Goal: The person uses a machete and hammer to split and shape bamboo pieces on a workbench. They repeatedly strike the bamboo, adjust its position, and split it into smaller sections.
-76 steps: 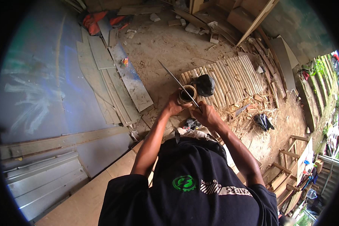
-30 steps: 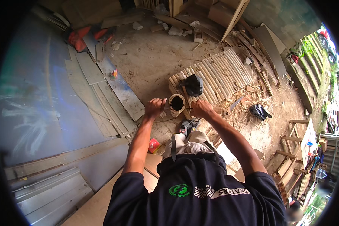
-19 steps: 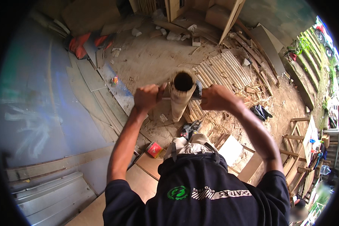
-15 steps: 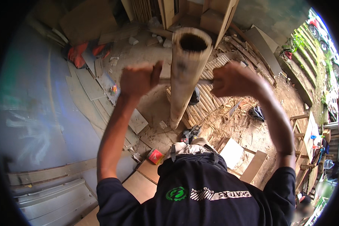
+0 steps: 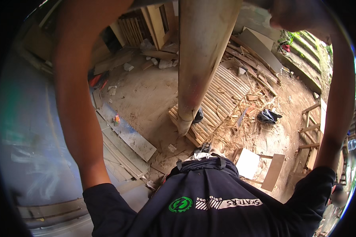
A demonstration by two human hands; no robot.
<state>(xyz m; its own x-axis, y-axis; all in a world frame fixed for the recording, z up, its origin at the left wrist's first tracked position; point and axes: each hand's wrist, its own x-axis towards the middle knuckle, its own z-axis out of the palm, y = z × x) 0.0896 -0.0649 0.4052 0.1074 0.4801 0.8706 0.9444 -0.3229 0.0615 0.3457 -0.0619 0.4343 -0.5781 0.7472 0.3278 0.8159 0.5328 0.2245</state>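
An upright, thick bamboo pole (image 5: 203, 51) rises in front of me, its lower end near the slatted bamboo on the ground and its top cut off by the upper edge. Beside the pole, short lengths of a drawknife (image 5: 143, 3) show along that edge, a narrow grey bar running across. My left hand (image 5: 105, 10) is large and only partly in view at the upper left, closed where the bar comes out of it. At the upper right my right hand (image 5: 298, 16) is curled in a fist round the other end. The bar's middle is out of sight.
A bamboo slat panel (image 5: 221, 100) lies behind the pole's foot, with shavings (image 5: 247, 122) and a black plastic bag (image 5: 269, 116) to its right. Flat boards (image 5: 124, 132) lie at left. A wooden frame (image 5: 312, 126) stands at right, below some steps (image 5: 304, 67).
Both hands have risen with the drawknife from partway down the pole to the upper edge. The pole's open top has gone out of view, and the pole now looks larger.
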